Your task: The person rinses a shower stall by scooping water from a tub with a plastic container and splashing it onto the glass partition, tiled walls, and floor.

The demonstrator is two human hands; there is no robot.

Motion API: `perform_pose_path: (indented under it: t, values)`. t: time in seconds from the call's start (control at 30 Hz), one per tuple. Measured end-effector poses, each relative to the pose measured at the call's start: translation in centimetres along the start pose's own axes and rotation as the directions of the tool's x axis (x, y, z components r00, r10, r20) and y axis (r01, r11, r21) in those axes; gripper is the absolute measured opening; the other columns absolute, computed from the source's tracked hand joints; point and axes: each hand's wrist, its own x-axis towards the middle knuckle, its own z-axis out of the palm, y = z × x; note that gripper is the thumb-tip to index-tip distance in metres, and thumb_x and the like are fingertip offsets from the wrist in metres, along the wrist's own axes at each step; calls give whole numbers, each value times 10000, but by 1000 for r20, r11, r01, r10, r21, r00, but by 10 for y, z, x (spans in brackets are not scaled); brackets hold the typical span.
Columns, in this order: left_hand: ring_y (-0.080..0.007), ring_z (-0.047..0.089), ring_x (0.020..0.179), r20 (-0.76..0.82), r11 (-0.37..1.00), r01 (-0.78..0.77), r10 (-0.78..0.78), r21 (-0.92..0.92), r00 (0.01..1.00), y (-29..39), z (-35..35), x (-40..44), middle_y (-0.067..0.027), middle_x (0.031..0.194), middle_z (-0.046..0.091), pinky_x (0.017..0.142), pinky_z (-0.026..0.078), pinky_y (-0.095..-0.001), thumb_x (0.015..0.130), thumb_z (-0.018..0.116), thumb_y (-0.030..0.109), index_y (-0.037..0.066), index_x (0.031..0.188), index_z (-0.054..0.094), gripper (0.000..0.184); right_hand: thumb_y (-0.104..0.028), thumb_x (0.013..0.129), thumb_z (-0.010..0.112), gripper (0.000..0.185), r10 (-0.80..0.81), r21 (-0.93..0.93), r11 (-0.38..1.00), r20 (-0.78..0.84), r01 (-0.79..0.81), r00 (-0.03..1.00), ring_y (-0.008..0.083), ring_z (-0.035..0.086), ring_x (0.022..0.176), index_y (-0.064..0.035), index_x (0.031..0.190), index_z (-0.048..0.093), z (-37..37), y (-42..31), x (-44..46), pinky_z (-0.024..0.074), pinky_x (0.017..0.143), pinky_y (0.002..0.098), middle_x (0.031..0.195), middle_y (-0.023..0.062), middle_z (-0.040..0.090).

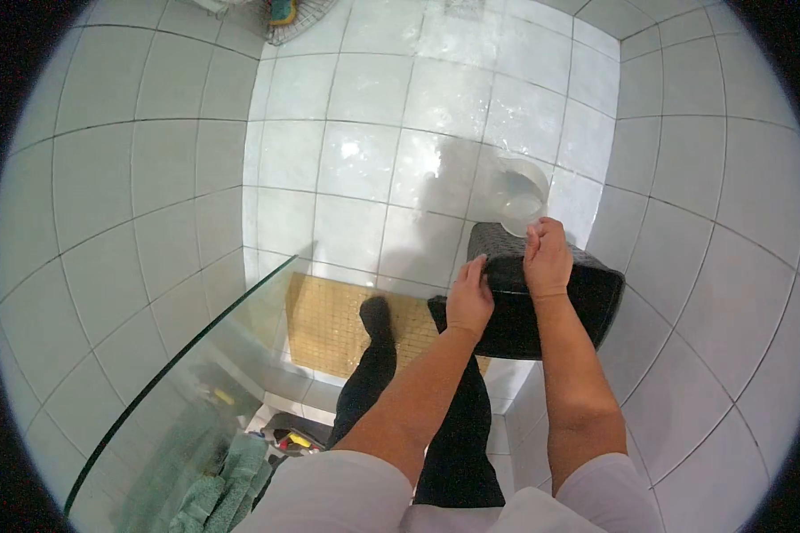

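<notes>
A black bin (542, 315) lies tilted in front of me, with textured sides and its dark opening towards me. My left hand (470, 298) is closed at the bin's left edge, fingers pointing forward. My right hand (548, 259) reaches across the top edge of the bin, its fingers pinched together at the near rim of a clear plastic container (523, 188). The container is round and see-through, just beyond the bin. Whether it has a handle is hidden by my fingers.
Wet white floor tiles (356, 155) stretch ahead between tiled walls. A tan mat (324, 324) lies under my feet. A glass panel (187, 355) rises at left, with green towels (231, 480) near its lower end. A wire basket (307, 25) sits at the top left.
</notes>
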Motion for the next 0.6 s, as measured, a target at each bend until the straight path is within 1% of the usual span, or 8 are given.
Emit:
perform_pose_path:
  t: [0.1, 0.17, 0.23, 0.33, 0.4, 0.5, 0.57, 0.6]
  values:
    - [-342, 486, 833, 0, 1000, -17, 17, 25, 1000, 1, -2, 1, -149, 988, 468, 685, 418, -395, 741, 419, 54, 98, 1051, 410, 313, -220, 784, 457, 187, 8, -1, 1000, 8, -8, 1000, 310, 524, 675, -52, 864, 437, -1, -2, 1, 428, 545, 376, 857, 116, 506]
    - [-339, 488, 835, 22, 999, 32, -33, 25, 999, 4, -3, 1, -140, 994, 470, 685, 418, -398, 748, 415, 60, 103, 1052, 408, 307, -216, 784, 457, 183, 13, -4, 1000, 3, -13, 1000, 310, 523, 675, -49, 855, 433, 0, -2, 1, 428, 544, 372, 860, 115, 504]
    - [-338, 488, 835, 8, 999, 26, -26, 32, 1000, 2, -1, 1, -137, 996, 470, 686, 418, -398, 750, 414, 61, 108, 1052, 408, 306, -213, 783, 458, 179, 22, -9, 1000, 2, -21, 1000, 310, 522, 676, -47, 845, 429, 0, -3, 1, 428, 543, 369, 863, 115, 501]
    - [-336, 487, 840, 1, 999, 31, -31, 34, 1000, 4, -2, 1, -132, 1000, 470, 690, 419, -395, 754, 412, 62, 115, 1054, 408, 305, -195, 781, 462, 159, 6, 9, 1000, -8, -6, 1000, 309, 519, 685, -45, 819, 422, -1, -5, 2, 428, 550, 359, 847, 110, 500]
    - [-335, 486, 844, 7, 999, 41, -41, 30, 999, 5, -2, 0, -131, 1002, 469, 694, 419, -393, 754, 411, 62, 118, 1055, 407, 306, -180, 780, 464, 143, -45, -1, 999, -36, 45, 998, 307, 518, 681, -47, 798, 416, 0, -4, 2, 428, 550, 354, 838, 107, 498]
    - [-333, 485, 849, -7, 999, 33, -33, 12, 999, 5, -2, 0, -127, 1001, 470, 697, 420, -389, 751, 411, 61, 117, 1054, 407, 307, -177, 779, 467, 143, -49, -22, 999, -33, 48, 998, 306, 515, 676, -48, 801, 411, 0, -4, 2, 426, 547, 352, 831, 108, 497]
    - [-341, 451, 924, 53, 996, 86, -85, -15, 995, 4, -2, 0, -164, 1009, 468, 773, 380, -375, 752, 431, 62, 80, 1060, 409, 310, -179, 780, 466, 143, -68, -20, 998, -51, 67, 996, 306, 514, 675, -48, 796, 411, 1, -3, 2, 426, 547, 352, 831, 109, 497]
    - [-341, 451, 924, 53, 996, 85, -84, -16, 995, 4, -2, 0, -164, 1009, 468, 773, 380, -375, 752, 431, 62, 80, 1060, 409, 310, -180, 780, 465, 144, -87, -16, 996, -68, 86, 994, 306, 513, 674, -48, 791, 410, 1, -2, 2, 426, 548, 353, 832, 109, 497]
